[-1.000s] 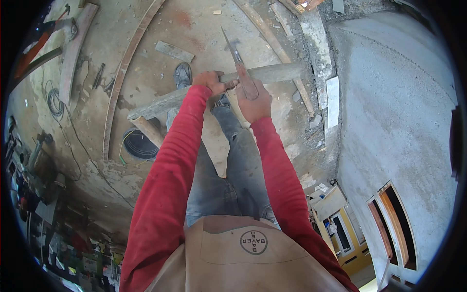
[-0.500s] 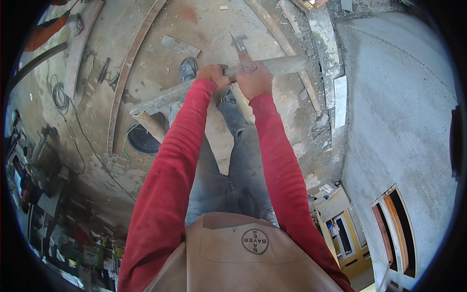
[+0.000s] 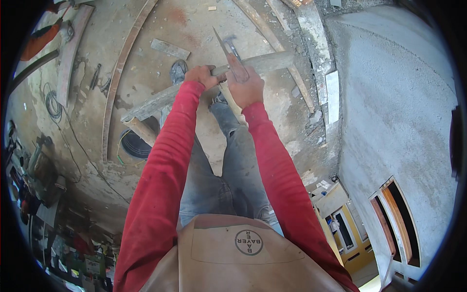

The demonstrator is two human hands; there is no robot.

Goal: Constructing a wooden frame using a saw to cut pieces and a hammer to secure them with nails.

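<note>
My right hand (image 3: 245, 88) is wrapped round the brown handle of what looks like a handsaw (image 3: 225, 47); its narrow blade tapers away from me. Beside it, my left hand (image 3: 200, 77) is closed over a piece of wood (image 3: 222, 78), mostly hidden by the fingers. Both hands are at a rough grey plank (image 3: 158, 100), which lies slantwise in front of me like a low bench. From below the hands a pale length of wood (image 3: 233, 103) slopes back toward my legs. A blue-grey metal tool, perhaps a hammer (image 3: 233, 45), shows just past the blade.
A black bucket (image 3: 136, 145) stands under the plank's left end, by a round wooden leg (image 3: 141, 130). Long boards (image 3: 121, 73) and a short offcut (image 3: 170, 49) lie on the concrete floor. A coiled cable (image 3: 53, 104) lies left; a rough grey wall (image 3: 394, 107) rises right.
The saw's blade has swung, showing more of its length, and its tip points further left. The whole view has shifted slightly. My left hand stays at the plank.
</note>
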